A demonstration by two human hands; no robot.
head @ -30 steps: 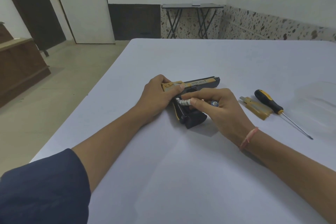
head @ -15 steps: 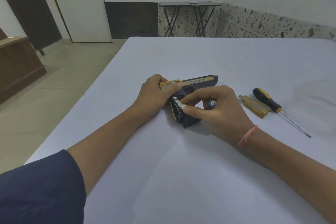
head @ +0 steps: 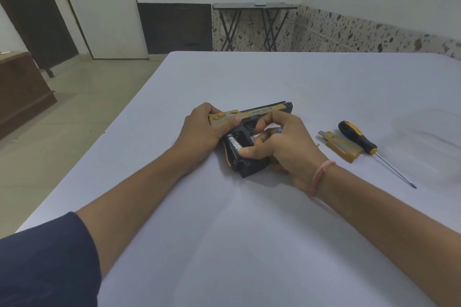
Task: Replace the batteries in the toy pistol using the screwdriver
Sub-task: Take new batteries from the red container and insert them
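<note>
On the bench, your left hand grips the toy pistol by its slide. Your right hand, just beside it, has pushed the tilted battery flat into the open grip compartment, thumb on its end; one slot looks empty, and a second battery sits pinched in those fingers

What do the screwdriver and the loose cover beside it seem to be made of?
Screwdriver: black and yellow handle, likely plastic or rubber, matte; thin grey shaft looks like metal. Cover: probably plastic, dull gold colour, moulded shape.
</note>
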